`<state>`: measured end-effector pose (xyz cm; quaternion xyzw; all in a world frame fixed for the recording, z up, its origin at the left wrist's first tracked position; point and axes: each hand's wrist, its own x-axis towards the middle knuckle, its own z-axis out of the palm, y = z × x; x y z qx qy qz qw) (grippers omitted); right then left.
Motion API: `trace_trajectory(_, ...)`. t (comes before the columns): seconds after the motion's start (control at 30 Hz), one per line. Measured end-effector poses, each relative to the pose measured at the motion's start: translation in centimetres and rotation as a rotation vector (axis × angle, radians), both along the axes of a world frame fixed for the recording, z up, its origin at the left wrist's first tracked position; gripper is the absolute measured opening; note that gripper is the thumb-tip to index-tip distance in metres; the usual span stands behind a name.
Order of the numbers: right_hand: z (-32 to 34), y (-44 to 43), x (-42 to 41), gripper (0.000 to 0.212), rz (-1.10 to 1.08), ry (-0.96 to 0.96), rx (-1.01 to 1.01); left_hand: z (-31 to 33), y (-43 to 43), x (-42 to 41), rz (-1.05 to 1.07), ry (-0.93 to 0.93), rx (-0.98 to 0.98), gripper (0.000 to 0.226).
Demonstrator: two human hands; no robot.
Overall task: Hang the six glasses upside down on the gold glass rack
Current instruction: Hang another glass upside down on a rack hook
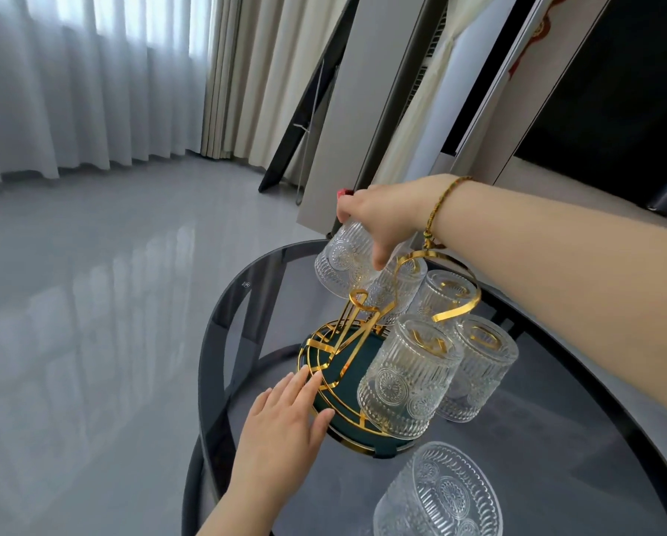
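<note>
The gold glass rack (pixel 347 353) with a dark green base stands on a round dark glass table (pixel 537 458). Several embossed clear glasses hang upside down on its prongs, among them one at the front (pixel 403 381) and one at the right (pixel 475 371). My right hand (pixel 382 216) grips the base of an upside-down glass (pixel 341 261) held just above a bare gold prong (pixel 357 299) at the rack's far left. My left hand (pixel 285 423) lies flat with fingers apart against the rack's gold rim. One more glass (pixel 440 493) stands loose near the table's front edge.
The table's rim (pixel 208 365) curves close on the left, with glossy grey floor beyond it. Curtains and leaning panels stand behind. A dark counter edge runs along the right side of the table.
</note>
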<state>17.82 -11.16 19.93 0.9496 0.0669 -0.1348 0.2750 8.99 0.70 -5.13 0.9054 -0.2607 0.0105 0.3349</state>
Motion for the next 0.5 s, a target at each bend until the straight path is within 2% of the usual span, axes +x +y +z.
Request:
trace_trajectory(0.23, -1.6, -0.2, 0.4, 0.077, -0.101, 0.046, 0.195, -0.3, -0.2, 0.1, 0.006, -0.004, -0.004, 0.055)
trace_trajectory(0.5, -2.8, -0.2, 0.5, 0.075, -0.105, 0.080, 0.215, -0.4, -0.2, 0.1, 0.008, -0.011, -0.007, 0.055)
